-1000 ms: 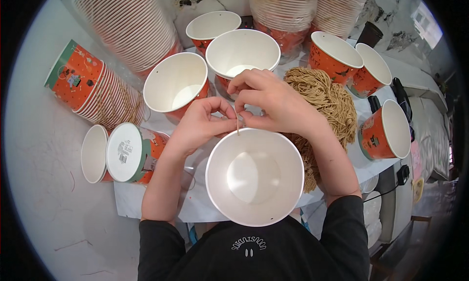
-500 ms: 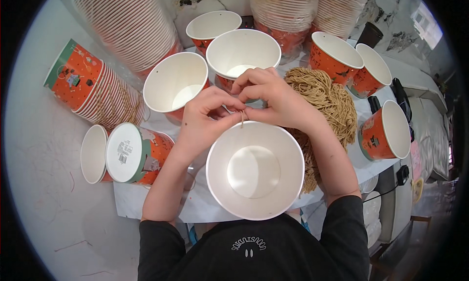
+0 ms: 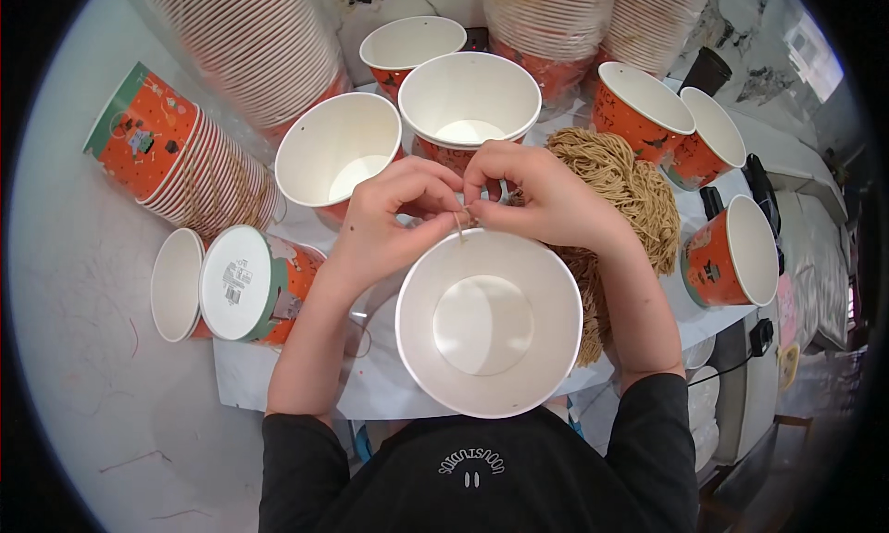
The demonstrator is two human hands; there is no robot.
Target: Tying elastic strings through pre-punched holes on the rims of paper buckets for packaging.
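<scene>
A white-lined paper bucket (image 3: pixel 489 371) stands mouth up at the table's near edge, against my shirt. At its far rim a short tan cord (image 3: pixel 461 227) passes over the edge. My left hand (image 3: pixel 394 218) pinches the cord between thumb and forefinger. Close beside it, my right hand (image 3: pixel 532 192) has thumb and fingertips pressed together on the same cord just above the rim. The exact loop or knot between the fingertips is too small to make out. Right of the bucket, partly under my right forearm, lies a thick bundle of tan cords (image 3: pixel 630 195).
Orange-printed buckets stand beyond my hands, including an open one (image 3: pixel 338 149) and a bucket pair (image 3: pixel 469 98). A nested stack with cords (image 3: pixel 218 176) leans at left, near a bucket on its side (image 3: pixel 236 283). Tall wrapped stacks (image 3: pixel 250 51) rise behind. Another bucket (image 3: pixel 750 250) sits at right.
My right hand's fingers have drawn in and lowered toward the rim, a little to the right of the left fingertips. Both hands keep hold of the cord. The whole view has shifted slightly.
</scene>
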